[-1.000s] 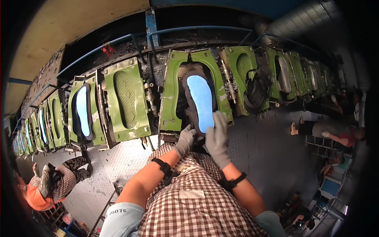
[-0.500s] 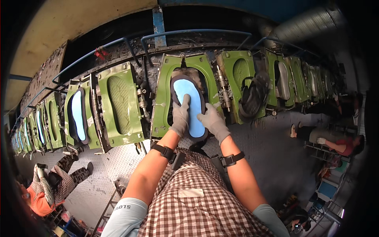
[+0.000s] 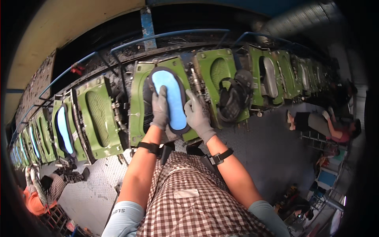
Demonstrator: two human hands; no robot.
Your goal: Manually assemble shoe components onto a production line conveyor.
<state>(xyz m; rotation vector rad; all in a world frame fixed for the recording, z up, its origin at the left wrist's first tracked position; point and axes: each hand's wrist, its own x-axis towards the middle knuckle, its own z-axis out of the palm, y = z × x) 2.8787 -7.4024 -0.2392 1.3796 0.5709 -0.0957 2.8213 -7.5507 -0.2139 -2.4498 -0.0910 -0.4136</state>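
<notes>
A long blue shoe insole [image 3: 176, 112] with a black rim stands over a green metal mould [image 3: 137, 94] in front of me. My left hand [image 3: 160, 112], in a grey glove, grips its left side, with a digit laid on the blue face and other fingers partly hidden at the edge. My right hand [image 3: 198, 116], gloved alike, has thumb and fingers at the right rim of the insole, near its lower half. What lies under the insole is mostly hidden.
Green moulds run in a row both ways: an empty patterned one [image 3: 98, 118] at left, one with black sandal straps [image 3: 235, 96] at right. A blue rail [image 3: 169, 36] passes behind. One person [image 3: 37, 193] is at lower left, another [image 3: 323, 124] at right.
The view has swung, so the moulds sit further left. The right hand has shifted up along the insole's rim, its fingers more extended; the left hand stays on the insole's left side.
</notes>
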